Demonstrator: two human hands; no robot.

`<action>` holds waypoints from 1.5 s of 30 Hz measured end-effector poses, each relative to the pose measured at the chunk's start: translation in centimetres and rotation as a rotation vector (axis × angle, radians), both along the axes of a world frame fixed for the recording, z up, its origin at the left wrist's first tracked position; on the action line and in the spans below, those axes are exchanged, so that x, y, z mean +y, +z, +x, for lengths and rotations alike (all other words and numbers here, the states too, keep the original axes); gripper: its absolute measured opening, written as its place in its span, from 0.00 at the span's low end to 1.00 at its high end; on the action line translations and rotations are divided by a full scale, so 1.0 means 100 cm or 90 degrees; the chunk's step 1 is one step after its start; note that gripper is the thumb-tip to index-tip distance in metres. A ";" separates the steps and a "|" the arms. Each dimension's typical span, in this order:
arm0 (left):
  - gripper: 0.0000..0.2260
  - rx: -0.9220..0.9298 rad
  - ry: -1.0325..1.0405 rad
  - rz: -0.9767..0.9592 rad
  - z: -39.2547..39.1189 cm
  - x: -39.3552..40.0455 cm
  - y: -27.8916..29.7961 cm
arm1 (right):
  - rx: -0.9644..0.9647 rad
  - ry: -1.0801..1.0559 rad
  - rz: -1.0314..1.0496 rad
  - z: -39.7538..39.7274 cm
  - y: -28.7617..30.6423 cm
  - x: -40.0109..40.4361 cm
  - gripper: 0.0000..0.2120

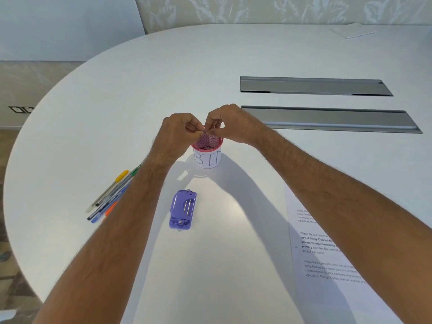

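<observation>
Your left hand (178, 130) and right hand (235, 125) meet, fingers of both clamped on a tiny metal piece (204, 131) held directly above the pink mesh bin (207, 159).

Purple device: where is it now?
Head view, centre: the purple device lies on the white table, nearer the camera than the BIN cup, pens to its left, printed sheet to its right.

Left hand (180, 129) and right hand (233, 123) pinch a tiny metal piece (204, 131) above the pink mesh cup (208, 157), mid surface (163, 73).
</observation>
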State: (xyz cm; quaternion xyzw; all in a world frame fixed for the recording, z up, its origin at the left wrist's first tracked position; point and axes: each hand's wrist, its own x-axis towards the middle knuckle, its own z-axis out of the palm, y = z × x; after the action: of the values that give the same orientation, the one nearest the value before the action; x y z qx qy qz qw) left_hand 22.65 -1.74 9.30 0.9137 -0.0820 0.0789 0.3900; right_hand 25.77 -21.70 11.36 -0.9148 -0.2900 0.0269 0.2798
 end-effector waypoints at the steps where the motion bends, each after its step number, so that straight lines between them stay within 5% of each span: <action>1: 0.06 -0.002 -0.004 0.004 0.000 0.000 0.000 | -0.002 0.002 -0.004 0.001 0.000 0.000 0.05; 11: 0.09 0.016 -0.028 -0.001 0.002 0.003 -0.002 | 0.034 -0.008 -0.010 0.005 0.001 0.000 0.07; 20: 0.01 -0.003 0.019 -0.032 0.005 0.002 -0.003 | 0.033 -0.008 -0.009 0.006 -0.004 0.000 0.06; 45: 0.04 -0.031 0.036 -0.034 -0.008 0.000 0.003 | -0.078 -0.077 -0.090 -0.014 -0.004 0.009 0.09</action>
State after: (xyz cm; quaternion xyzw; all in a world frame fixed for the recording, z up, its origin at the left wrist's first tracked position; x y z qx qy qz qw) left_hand 21.81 -1.75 9.57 0.9029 -0.0632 0.1140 0.4097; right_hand 24.41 -20.84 10.97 -0.9480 -0.2482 -0.0254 0.1977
